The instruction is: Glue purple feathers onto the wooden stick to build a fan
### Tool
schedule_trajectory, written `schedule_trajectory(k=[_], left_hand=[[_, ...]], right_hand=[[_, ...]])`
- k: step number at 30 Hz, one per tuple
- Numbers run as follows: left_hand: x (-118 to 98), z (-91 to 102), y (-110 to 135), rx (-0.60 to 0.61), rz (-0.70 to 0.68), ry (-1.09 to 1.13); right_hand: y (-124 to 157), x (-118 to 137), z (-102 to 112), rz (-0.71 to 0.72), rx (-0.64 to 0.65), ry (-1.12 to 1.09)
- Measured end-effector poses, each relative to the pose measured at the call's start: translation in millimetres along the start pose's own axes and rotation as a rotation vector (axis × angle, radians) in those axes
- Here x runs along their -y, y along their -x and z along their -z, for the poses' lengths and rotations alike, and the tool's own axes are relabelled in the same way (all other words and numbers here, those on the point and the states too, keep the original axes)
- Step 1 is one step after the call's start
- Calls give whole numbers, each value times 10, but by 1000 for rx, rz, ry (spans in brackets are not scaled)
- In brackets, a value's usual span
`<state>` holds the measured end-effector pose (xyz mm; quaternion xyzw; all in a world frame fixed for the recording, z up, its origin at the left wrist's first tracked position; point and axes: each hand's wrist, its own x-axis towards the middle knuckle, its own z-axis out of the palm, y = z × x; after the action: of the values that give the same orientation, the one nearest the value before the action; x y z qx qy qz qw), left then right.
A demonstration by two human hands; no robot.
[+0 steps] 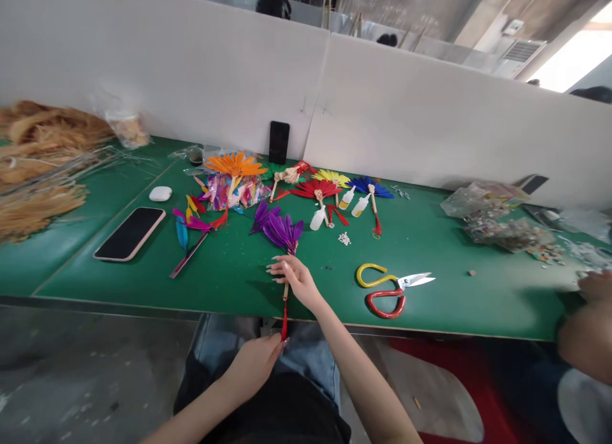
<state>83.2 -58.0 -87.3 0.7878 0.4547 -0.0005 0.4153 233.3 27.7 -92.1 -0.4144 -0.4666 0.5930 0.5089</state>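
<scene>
A purple feather fan (283,232) with a thin wooden handle points away from me near the table's front edge. My right hand (299,283) is on its handle, with the fingers reaching left across it and the thumb on top. From the handle's near end hangs a red tassel (285,316). My left hand (261,362), below the table edge and over my lap, pinches the tassel's lower end. Yellow-and-red-handled scissors (394,290) lie partly open to the right of my hands. Small white beads (344,238) form a little pile beyond my right hand.
Orange (234,165), red (315,189) and blue feather fans (371,188) lie at the back, near small glue bottles (360,205). Left are a phone (130,234), tweezers (189,256) and dry fibre bundles (43,170). Bagged beads (497,218) and another person's arm (590,329) are right.
</scene>
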Motion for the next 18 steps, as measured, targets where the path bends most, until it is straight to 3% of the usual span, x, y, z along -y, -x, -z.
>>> schedule_trajectory(k=[18], left_hand=[[-53, 81, 200, -9, 10, -12]], right_hand=[[-29, -19, -18, -33, -44, 61]])
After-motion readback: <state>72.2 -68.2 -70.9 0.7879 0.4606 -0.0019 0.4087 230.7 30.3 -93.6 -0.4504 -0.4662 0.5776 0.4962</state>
